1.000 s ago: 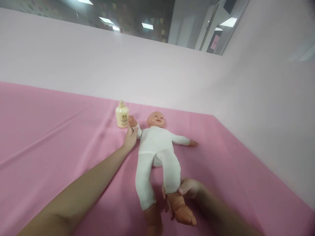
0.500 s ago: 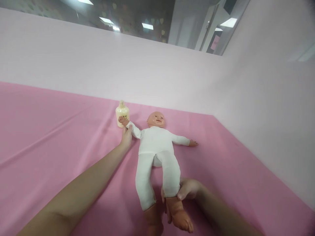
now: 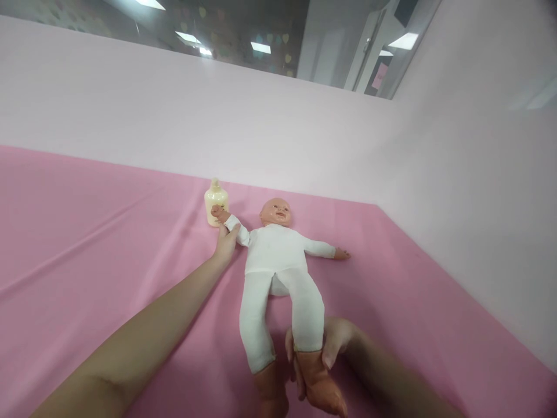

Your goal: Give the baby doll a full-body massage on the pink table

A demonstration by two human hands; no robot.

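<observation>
A baby doll (image 3: 275, 255) in a white bodysuit lies on its back on the pink cloth (image 3: 87, 244), head toward the far wall. My left hand (image 3: 226, 242) holds the doll's arm near the wrist, lifted beside a cream lotion bottle (image 3: 214, 201). My right hand (image 3: 327, 347) grips the doll's ankle just below the white trouser cuff, with the bare foot sticking out toward me. The doll's other arm lies stretched out to the right, and its other leg rests flat on the cloth.
Pale pink walls (image 3: 470, 191) rise behind and to the right of the pink surface. The lotion bottle stands upright just behind the doll's raised hand. Ceiling lights (image 3: 260, 46) show above the back wall.
My left hand has shifted the doll's arm outward toward the bottle. My right hand has re-gripped the ankle and swung the leg a little to the right.
</observation>
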